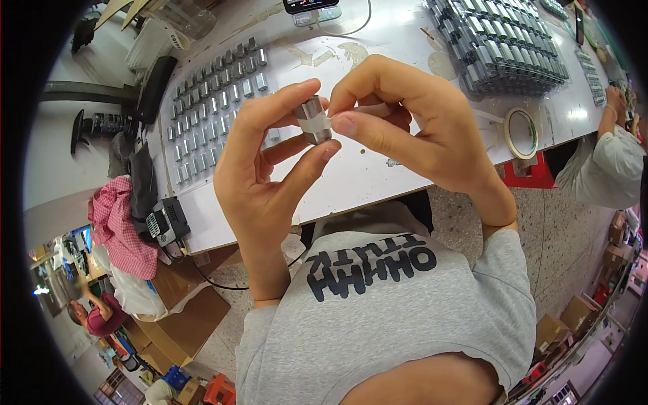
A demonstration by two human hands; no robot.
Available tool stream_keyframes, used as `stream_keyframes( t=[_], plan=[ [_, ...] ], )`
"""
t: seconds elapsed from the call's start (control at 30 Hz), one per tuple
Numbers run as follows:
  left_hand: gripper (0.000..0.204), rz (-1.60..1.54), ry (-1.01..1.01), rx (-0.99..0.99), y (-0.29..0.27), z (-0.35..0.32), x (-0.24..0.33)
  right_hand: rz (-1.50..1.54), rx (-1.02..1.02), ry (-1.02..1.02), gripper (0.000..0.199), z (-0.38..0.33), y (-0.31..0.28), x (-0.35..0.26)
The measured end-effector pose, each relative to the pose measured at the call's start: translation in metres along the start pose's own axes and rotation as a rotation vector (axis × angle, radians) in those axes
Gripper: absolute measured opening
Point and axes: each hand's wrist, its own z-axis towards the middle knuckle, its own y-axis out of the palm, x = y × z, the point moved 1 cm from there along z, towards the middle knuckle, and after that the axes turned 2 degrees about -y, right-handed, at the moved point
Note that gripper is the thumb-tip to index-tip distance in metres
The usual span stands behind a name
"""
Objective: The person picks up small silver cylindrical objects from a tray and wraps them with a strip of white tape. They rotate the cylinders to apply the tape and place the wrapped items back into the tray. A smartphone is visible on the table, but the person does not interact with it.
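Above the table's front part, my left hand [260,172] grips a small shiny metal piece [310,110] by its two ends, between the thumb and fingertips. A pale, whitish strip of tape [314,125] lies across the middle of the piece. My right hand [422,128] is closed in a pinch at the strip's right end, its thumb and forefinger touching the tape beside the metal. The other fingers of that hand are curled, and part of them is hidden.
Rows of similar metal pieces [214,101] stand in a clear tray at the left. Stacked trays [503,40] of them rise at the back right. A tape roll [521,133] lies near the right edge. A phone [310,5] with a cable is at the back. Another person [604,169] sits at right.
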Motion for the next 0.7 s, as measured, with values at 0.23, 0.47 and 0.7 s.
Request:
stream_keyframes(
  t=[0.23, 0.47, 0.7],
  plan=[
    [0.042, 0.156, 0.031, 0.058, 0.002, -0.002, 0.008, -0.037, 0.109, -0.118, 0.007, -0.005, 0.006, -0.007],
    [0.042, 0.110, 0.023, 0.047, 0.001, -0.004, 0.007, -0.009, 0.089, -0.018, 0.007, -0.002, 0.004, -0.004],
    [0.042, -0.014, -0.015, 0.028, -0.004, -0.006, 0.007, 0.108, -0.008, 0.175, 0.015, 0.003, 0.001, -0.012]
  ],
)
